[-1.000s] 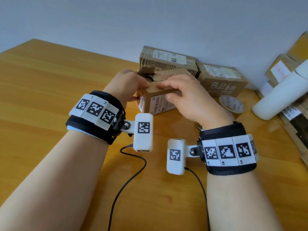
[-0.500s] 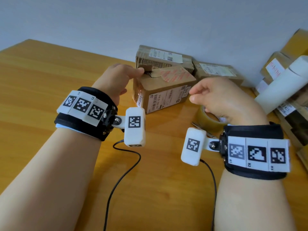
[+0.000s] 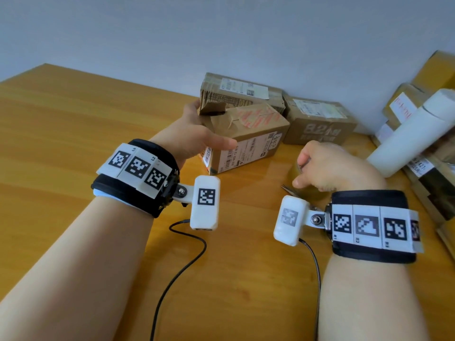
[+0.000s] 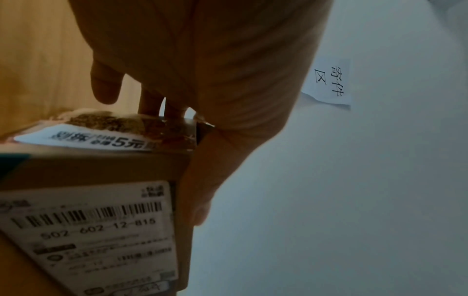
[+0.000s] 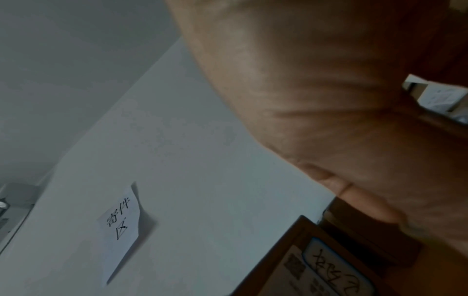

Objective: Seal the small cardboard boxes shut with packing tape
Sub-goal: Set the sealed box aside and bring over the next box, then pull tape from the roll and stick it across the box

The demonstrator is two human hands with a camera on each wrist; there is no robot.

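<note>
A: Left hand [image 3: 194,134] is on the small cardboard box [image 3: 246,139], mid-table, label side facing us. Thumb lies along the near face, fingers reach over the left end to the far side, so it grips that end of the box.

B: The left wrist view agrees: fingers [image 4: 152,100] down behind the box's torn end, thumb [image 4: 200,190] pressed on the labelled face. The top flaps look crumpled, with old reddish tape [image 3: 261,115] across them, and one torn flap stands up at the far left corner.

A: And the right hand [image 3: 327,163]?

B: Low over the table [image 3: 73,143], just right of the box, fingers curled in. Under it sits a roll of packing tape [image 3: 301,179], mostly hidden. Whether the hand actually grips the roll, I cannot tell; the right wrist view gives only palm and wall.

A: Something metallic pokes out beneath that hand at the near left, too hidden to name.

B: Behind the box, two more cardboard boxes [image 3: 320,121] lie against the wall. A white cylinder [image 3: 413,134] leans on a pile of parcels at the far right.
</note>
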